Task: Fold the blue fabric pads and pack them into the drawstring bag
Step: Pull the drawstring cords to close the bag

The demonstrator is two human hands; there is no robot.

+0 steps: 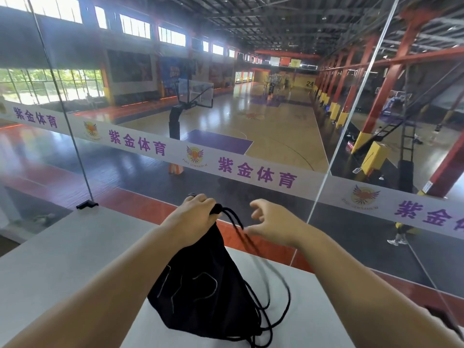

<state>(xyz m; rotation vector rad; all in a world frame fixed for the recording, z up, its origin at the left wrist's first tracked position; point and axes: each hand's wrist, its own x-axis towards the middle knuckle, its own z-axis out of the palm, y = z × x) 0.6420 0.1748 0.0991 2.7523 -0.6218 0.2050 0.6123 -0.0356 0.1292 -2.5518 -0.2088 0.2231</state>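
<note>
1. The black drawstring bag (pixel 203 285) is hanging in front of the person, with its gathered mouth at the top and its bulging lower body resting on the white table (pixel 313 310) near the table's front edge.
2. Thin light-coloured line markings are showing on the bag's front face; what they depict cannot be told.
3. The blue fabric pads are not showing anywhere in this view; whether they are lying inside the bag cannot be told.
4. The left hand (pixel 193 217) is gripping the cinched neck of the bag, fingers curled tightly around it, holding the bag upright.
5. The black drawstring cords (pixel 253 249) are running from the neck down to the right, looping over the table and trailing back along the bag's lower right corner.
6. The right hand (pixel 272 222) is hovering just beside the cords, fingers spread and loosely curved, holding nothing. Whether it is touching a cord cannot be told.
7. Both forearms are reaching forward over the table, bare of sleeves.
8. A grey ledge (pixel 62 247) is lying to the left of the table.
9. A glass wall (pixel 150 172) with a white banner (pixel 251 172) bearing purple characters is standing directly beyond the table, overlooking an indoor basketball court (pixel 263 126) below.
</note>
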